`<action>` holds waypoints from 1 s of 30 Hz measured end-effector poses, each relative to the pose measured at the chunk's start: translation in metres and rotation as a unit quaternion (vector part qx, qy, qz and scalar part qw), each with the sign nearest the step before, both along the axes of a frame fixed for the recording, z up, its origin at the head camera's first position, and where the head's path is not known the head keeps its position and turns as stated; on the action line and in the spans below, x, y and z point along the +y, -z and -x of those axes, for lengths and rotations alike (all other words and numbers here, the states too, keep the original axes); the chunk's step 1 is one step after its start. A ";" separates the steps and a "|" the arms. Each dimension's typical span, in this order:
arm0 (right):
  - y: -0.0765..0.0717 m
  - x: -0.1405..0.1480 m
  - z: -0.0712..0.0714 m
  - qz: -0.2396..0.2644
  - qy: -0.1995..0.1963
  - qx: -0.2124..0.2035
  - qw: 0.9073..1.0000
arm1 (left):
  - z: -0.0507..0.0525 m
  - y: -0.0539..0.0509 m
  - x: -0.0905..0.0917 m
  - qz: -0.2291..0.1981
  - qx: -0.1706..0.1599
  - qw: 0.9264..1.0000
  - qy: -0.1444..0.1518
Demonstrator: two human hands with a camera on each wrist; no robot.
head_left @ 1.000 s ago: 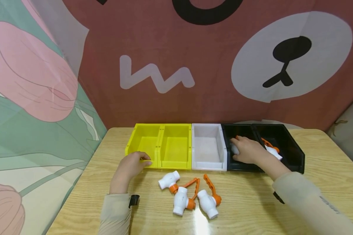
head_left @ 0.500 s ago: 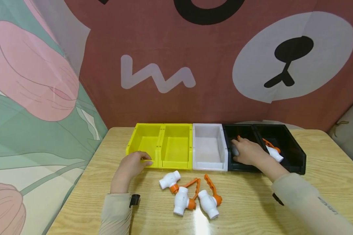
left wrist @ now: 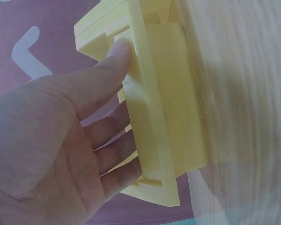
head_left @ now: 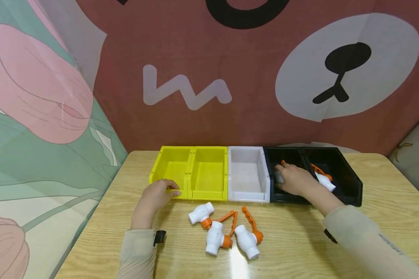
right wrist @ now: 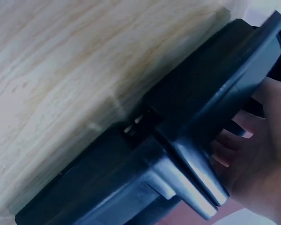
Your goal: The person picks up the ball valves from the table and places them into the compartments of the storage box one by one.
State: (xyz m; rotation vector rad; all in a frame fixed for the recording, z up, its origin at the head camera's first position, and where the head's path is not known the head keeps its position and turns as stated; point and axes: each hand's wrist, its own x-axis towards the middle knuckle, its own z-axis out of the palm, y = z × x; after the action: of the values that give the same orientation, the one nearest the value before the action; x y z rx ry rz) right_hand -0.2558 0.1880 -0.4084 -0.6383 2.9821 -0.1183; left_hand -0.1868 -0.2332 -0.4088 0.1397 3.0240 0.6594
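My left hand (head_left: pixel 158 195) grips the front lip of the leftmost yellow bin (left wrist: pixel 150 108), with the thumb outside and the fingers inside. Over at the right, my right hand (head_left: pixel 295 179) reaches into the left black bin (right wrist: pixel 201 93). Its fingers are curled round a white ball valve (head_left: pixel 278 177), mostly hidden by the hand; an orange tip shows just above. In the right wrist view the bin's front wall covers the fingertips. Three white ball valves with orange handles, one of them the right-hand valve (head_left: pixel 247 242), lie on the table before the bins.
Between the two hands stand a second yellow bin (head_left: pixel 209 195) and a white bin (head_left: pixel 249 197), side by side. The right black bin (head_left: pixel 352 186) contains a white valve (head_left: pixel 324 181) with an orange handle. A printed cloth (head_left: pixel 195 128) hangs behind the wooden table (head_left: pixel 286 248).
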 end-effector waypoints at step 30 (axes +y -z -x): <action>-0.018 0.011 -0.032 0.073 -0.048 0.122 0.989 | -0.001 -0.001 0.000 0.003 0.001 1.000 0.001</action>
State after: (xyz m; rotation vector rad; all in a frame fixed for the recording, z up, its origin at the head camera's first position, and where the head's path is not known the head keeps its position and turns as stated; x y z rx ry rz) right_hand -0.2233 0.1991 -0.3909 -0.8703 3.1896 -0.2746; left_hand -0.1862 -0.2336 -0.4083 0.1435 3.0267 0.6516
